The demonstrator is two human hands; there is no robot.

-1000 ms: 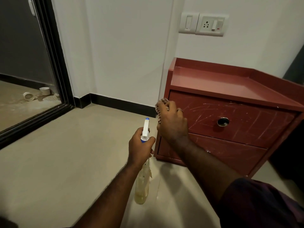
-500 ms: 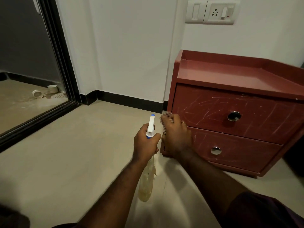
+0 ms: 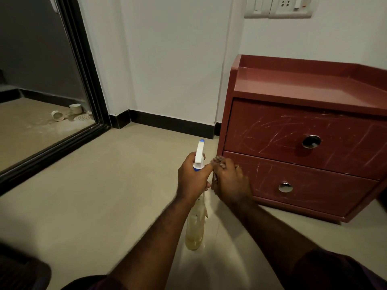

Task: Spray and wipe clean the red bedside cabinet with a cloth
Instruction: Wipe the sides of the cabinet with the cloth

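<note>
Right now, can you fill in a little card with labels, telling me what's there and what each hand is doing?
Place: beige tiled floor beside a white wall
Cabinet: red wooden bedside cabinet, two scratched drawers, round silver pulls
Left hand: left hand grips the neck of a clear plastic spray bottle with a white-and-blue trigger; yellowish liquid inside
Right hand: right hand holds a small patterned cloth at the left edge of the lower drawer

Left hand (image 3: 193,176) grips spray bottle (image 3: 194,227); right hand (image 3: 230,181) clutches cloth (image 3: 218,161); forearms extended.
</note>
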